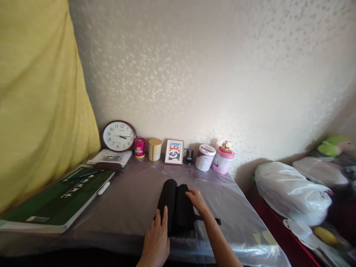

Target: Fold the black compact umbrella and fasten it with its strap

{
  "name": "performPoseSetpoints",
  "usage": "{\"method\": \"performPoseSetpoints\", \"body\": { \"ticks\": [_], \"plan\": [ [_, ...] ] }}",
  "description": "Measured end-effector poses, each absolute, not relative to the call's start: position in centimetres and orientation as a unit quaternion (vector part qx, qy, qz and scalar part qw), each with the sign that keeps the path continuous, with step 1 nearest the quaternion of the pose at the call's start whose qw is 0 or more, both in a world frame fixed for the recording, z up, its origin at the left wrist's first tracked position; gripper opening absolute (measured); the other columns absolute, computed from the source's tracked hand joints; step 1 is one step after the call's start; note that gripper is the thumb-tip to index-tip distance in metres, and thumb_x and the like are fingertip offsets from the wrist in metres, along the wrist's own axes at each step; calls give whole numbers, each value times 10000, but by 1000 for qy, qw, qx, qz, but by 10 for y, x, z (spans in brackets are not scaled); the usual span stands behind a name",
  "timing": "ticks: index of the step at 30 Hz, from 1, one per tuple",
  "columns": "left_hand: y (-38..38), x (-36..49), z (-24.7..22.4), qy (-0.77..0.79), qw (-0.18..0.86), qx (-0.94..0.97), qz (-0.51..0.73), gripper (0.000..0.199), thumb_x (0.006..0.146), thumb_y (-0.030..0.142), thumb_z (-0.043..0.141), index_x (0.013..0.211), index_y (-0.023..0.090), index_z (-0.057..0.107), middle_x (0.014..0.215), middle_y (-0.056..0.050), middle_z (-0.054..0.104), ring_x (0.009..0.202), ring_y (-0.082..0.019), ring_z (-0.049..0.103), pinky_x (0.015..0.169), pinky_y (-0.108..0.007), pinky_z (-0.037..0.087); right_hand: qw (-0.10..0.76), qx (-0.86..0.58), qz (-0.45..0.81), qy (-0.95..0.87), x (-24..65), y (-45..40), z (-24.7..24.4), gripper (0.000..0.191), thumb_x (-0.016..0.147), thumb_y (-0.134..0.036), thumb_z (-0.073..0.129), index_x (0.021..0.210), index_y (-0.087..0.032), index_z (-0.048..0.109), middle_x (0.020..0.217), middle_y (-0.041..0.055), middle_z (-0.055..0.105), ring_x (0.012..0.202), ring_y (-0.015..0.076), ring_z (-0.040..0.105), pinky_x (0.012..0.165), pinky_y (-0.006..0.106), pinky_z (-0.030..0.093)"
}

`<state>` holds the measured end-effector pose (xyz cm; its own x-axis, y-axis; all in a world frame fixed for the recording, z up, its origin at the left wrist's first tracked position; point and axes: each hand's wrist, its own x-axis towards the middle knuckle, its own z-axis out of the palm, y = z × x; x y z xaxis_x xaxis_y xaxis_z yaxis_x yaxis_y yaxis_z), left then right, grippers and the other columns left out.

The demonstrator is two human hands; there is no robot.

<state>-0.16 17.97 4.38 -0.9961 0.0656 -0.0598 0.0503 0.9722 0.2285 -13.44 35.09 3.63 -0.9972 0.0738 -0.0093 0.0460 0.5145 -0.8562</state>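
In the head view a black fabric bundle (185,207) lies on the table near its front edge. It looks like two thick rolls side by side, with a black strap (217,221) sticking out to the right. My left hand (157,237) rests at the near left side of the bundle, its fingers stretched out and apart. At the far right edge of the bundle, the fingers of my right hand (197,199) are bent around the fabric and hold it. Whatever is inside the rolls is hidden.
A clock (119,136), pink tin (139,148), yellow tin (155,150), picture frame (174,152), white tub (205,158) and pink tub (223,160) line the wall. A green book (55,196) lies left. White plastic bags (292,193) sit beyond the table's right edge.
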Motion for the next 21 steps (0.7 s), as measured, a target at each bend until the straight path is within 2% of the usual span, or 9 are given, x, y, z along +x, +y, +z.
{"method": "performPoseSetpoints", "body": {
  "ticks": [4,8,13,18,21],
  "plan": [
    [181,-3,38,993,32,22,112,780,683,16,372,1382,100,37,1438,-187,221,1178,-248,439,874,-315,420,-29,-20,567,-823,-141,326,49,235,738,-292,483,854,-133,611,500,-62,500,399,69,453,375,169,346],
    [182,-4,35,993,31,19,109,775,670,6,369,1380,77,67,1442,-178,217,1156,-244,454,887,-320,415,-51,-15,609,-792,-150,297,55,209,727,-264,508,856,-126,597,487,-73,477,386,61,451,366,166,392],
    [181,-7,35,993,40,16,114,784,651,5,385,1381,82,108,1443,-169,223,1194,-242,419,904,-318,408,-47,-22,603,-796,-157,268,49,255,731,-215,517,971,-140,562,537,-57,528,422,83,508,374,184,448],
    [180,-9,27,990,35,20,134,691,661,28,389,1342,85,282,1439,-166,238,1192,-260,415,910,-348,402,-51,-17,562,-826,-158,255,40,335,735,-178,507,1063,-110,511,679,-10,617,410,89,544,400,210,463],
    [176,-9,22,988,26,27,151,630,689,50,377,1316,92,332,1405,-158,314,1176,-248,430,931,-357,378,-49,-3,535,-843,-155,254,40,345,722,-173,538,1061,-116,515,650,-13,639,464,103,582,458,203,454]
  ]
}}
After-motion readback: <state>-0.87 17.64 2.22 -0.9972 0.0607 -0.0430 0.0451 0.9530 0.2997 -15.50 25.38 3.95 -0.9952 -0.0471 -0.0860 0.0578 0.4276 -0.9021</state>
